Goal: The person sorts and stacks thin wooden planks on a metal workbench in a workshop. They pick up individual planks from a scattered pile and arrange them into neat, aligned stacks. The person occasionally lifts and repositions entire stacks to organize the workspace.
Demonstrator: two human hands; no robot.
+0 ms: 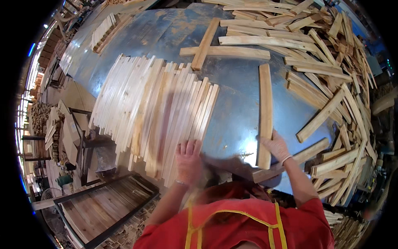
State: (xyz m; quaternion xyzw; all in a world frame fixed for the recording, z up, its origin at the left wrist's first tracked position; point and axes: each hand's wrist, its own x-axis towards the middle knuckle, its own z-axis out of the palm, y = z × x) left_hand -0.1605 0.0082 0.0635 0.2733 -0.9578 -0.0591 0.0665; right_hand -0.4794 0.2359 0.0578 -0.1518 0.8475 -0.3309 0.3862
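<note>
My right hand (275, 146), in what looks like a thin pale glove, grips the near part of a wooden board (265, 103). The board points away from me across the metal table (236, 120). My left hand (189, 162) rests on the near ends of the wooden strips (161, 108), its fingers laid side by side over them. These strips lie edge to edge in a wide row, pale at the left and browner toward the right. Beneath the near end of the held board, another board (296, 159) slants along the table's front edge.
Two crossed boards (226, 51) lie beyond the row. A large jumbled pile of boards (331, 62) covers the right side. At the far left sits a small stack of strips (103, 31). A black-framed rack of boards (107, 207) stands below the table at the near left.
</note>
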